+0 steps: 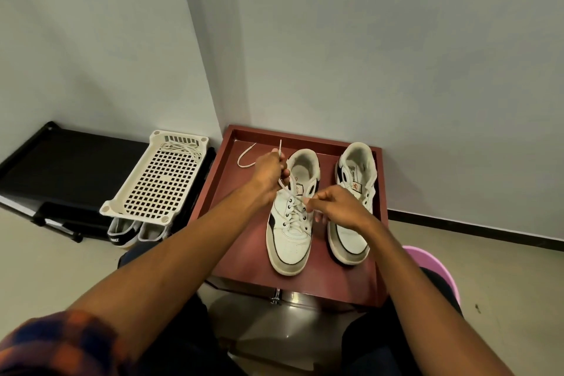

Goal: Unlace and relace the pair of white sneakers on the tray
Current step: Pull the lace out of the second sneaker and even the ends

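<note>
The left hand [268, 169] grips the lace [282, 188], taut below its fingers [282, 162]; the right hand [337, 204] pinches another strand [306, 202]. An uneven tug could unthread it.

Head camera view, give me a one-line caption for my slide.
Left hand holds a white lace taut while right hand pinches it at the eyelets of one sneaker on the maroon tray.

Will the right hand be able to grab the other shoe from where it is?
Probably yes. The right hand is close by the right sneaker with nothing between, but it pinches the lace and would have to let go first.
</note>
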`<state>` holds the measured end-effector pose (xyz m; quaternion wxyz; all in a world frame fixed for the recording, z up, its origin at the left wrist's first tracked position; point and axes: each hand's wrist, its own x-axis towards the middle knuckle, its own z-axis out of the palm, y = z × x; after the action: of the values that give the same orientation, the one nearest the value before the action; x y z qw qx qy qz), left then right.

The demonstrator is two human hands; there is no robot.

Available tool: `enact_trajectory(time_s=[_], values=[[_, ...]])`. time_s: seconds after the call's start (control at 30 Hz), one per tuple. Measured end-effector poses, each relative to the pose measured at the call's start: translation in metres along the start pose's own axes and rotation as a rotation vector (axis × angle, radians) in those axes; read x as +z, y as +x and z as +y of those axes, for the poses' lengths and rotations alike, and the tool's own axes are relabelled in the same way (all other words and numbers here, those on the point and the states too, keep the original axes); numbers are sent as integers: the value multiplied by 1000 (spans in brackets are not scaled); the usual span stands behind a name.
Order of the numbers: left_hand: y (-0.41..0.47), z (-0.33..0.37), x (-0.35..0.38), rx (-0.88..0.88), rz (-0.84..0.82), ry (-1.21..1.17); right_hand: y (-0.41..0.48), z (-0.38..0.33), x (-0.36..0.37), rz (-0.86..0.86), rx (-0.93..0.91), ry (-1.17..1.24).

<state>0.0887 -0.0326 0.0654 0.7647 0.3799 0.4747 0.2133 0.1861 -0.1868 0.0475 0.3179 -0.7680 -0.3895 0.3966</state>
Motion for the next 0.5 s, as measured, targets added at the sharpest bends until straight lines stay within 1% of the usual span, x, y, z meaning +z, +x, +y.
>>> enact_trajectory(time_s=[0.03,0.07,0.13,0.17,0.23,0.3,0.4,0.5], values=[[-1,-2,1,18,-8,29,2,0,-1,80,-17,-65],[-3,-5,3,29,-24,55,4,-1,1,190,-45,-81],[-6,-11,7,34,-55,92,6,-9,4,387,-141,59],[-7,-14,8,32,-65,101,9,-14,7,442,-180,162],[-9,-18,12,25,-96,116,14,-24,12,488,-216,338],[-14,-20,16,25,-138,141,18,-32,20,509,-218,463],[-18,-23,19,44,-171,169,20,-38,29,595,-206,554],[-21,-26,19,61,-198,214,21,-36,31,653,-194,582]])
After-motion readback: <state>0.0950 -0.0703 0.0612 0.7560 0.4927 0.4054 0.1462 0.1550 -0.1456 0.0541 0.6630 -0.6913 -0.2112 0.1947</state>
